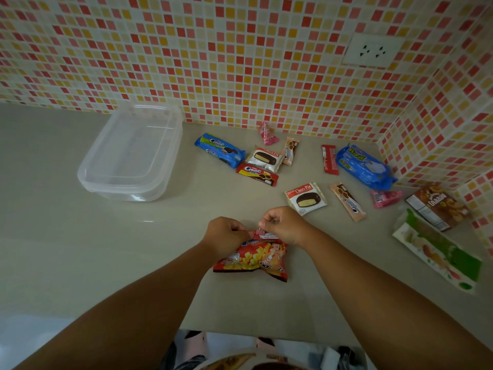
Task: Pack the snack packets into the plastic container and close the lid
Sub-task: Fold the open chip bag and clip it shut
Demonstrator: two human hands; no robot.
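Observation:
A red potato-chip bag (253, 259) hangs over the counter's middle. My left hand (225, 236) and my right hand (282, 222) both pinch its top edge, fingers curled. The clear plastic container (128, 156) stands at the back left with its lid on it. Snack packets lie scattered behind the hands: a blue Cream-O pack (220, 149), a red Cream-O bar (257, 174), two Choco Pie packets (264, 157) (306, 198), a tan wafer stick (346, 201), a red bar (330, 159) and a big blue biscuit pack (365, 166).
Further right lie a pink candy packet (385, 198), a brown snack box (437, 206) and a green-white packet (440, 252). Another pink packet (268, 133) sits by the tiled wall (240, 62). A wall socket (373, 50) is at upper right. The counter edge runs near my body.

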